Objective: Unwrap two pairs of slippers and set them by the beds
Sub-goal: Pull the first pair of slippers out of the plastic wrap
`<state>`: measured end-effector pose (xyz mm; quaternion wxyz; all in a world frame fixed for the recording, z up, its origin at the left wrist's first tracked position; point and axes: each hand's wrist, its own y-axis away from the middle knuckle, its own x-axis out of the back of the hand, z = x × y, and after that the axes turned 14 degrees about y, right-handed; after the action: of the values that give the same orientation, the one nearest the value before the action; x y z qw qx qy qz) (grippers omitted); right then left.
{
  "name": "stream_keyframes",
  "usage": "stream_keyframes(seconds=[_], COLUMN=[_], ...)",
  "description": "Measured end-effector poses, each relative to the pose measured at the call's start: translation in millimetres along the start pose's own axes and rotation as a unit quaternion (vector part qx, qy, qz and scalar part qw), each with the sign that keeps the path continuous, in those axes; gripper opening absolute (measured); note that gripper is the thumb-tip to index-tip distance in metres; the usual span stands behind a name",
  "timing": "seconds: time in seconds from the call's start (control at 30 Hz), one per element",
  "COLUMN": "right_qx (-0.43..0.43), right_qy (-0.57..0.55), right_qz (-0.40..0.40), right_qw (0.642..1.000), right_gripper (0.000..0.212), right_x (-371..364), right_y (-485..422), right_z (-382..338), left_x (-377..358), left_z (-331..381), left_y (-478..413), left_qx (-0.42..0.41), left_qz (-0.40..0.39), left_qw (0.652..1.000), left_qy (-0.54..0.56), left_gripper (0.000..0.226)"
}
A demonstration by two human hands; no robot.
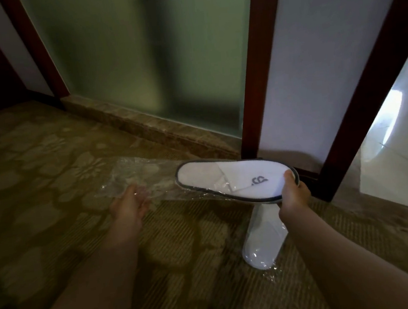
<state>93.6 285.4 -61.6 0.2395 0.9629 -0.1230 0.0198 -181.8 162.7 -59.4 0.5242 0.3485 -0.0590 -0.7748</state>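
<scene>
Wrapped pair: second white slippers in clear plastic [262, 243], nearest, on patterned carpet [50, 183], not yet opened.
Held pair: white terry slippers with dark edging [233, 179], centre, half out of clear plastic sleeve [137, 179].
Right hand [294, 192]: clamped on toe end, likely pulling rightward.
Left hand [130, 203]: fingers closed on sleeve, anchoring it.
Far: frosted glass door [150, 59], dark wood frame [257, 73].

right hand [294, 195] gripping white slipper [236, 180], left hand [130, 203] pinching wrapper [134, 176]
</scene>
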Motion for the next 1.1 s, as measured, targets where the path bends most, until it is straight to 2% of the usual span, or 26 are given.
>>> stream_keyframes(seconds=[0.17, 0.27, 0.33, 0.43, 0.47, 0.57, 0.83, 0.97, 1.1], right_qx=[0.000, -0.003, -0.008, -0.015, -0.017, -0.021, -0.026, -0.019, -0.007], right_qy=[-0.024, -0.025, -0.027, -0.032, -0.034, -0.043, -0.031, -0.041, -0.061], right_qz=[0.032, 0.033, 0.030, 0.037, 0.042, 0.061, 0.125, 0.137, 0.135], right_qw=[0.999, 0.999, 0.999, 0.999, 0.998, 0.997, 0.991, 0.990, 0.989], right_gripper=[0.050, 0.050, 0.050, 0.052, 0.053, 0.054, 0.057, 0.055, 0.054], right_x=[1, 0, 1, 3, 3, 4, 3, 3, 1], right_y=[-2, -2, -2, -3, -3, -2, 0, 1, -2], right_z=[1, 1, 0, -1, -2, -1, 0, 1, 4], left_x=[-1, 0, 4, 13, 15, 16, 22, 15, 9], left_z=[0, 4, 9, 12, 14, 21, 22, 17, 7], left_y=[0, -9, -14, -20, -22, -22, -27, -24, -19], left_qx=[-0.009, -0.023, -0.027, -0.036, -0.046, -0.063, -0.081, -0.091, -0.089], left_qz=[0.014, 0.044, 0.057, 0.089, 0.099, 0.101, 0.142, 0.144, 0.150], left_qw=[1.000, 0.999, 0.998, 0.994, 0.993, 0.992, 0.986, 0.985, 0.984], left_qy=[0.006, -0.016, -0.031, -0.051, -0.048, -0.030, -0.005, -0.006, 0.027], left_gripper=[0.002, 0.015, 0.005, 0.035, 0.039, 0.034, 0.044, 0.035, 0.041])
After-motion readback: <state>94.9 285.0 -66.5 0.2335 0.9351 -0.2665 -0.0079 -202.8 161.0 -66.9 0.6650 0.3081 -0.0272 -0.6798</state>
